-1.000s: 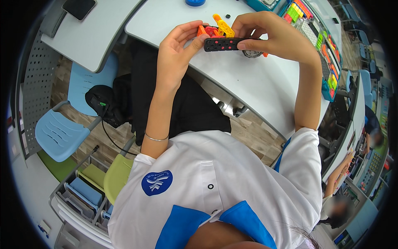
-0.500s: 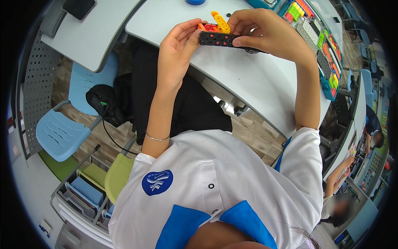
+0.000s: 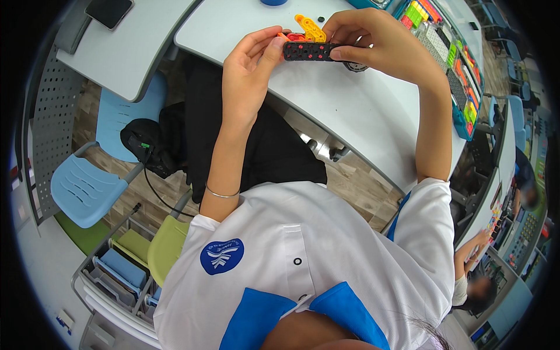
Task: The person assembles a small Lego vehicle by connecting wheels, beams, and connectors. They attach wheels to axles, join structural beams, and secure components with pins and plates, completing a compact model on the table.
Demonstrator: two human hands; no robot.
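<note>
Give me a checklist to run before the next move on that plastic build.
1. Left hand on the plastic build's left end: ok.
2. Right hand pinching the black perforated strip: ok.
3. Yellow piece locked firmly: cannot tell.
4. Wheel fully visible: not ok, partly hidden.
5. Parts case open at the right: ok.
6. Table free of loose bits: not ok, small black piece there.

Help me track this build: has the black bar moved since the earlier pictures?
Yes, slightly: compared with a second ago, the black bar has shifted mainly up the picture, nearer the small black piece on the table.
</note>
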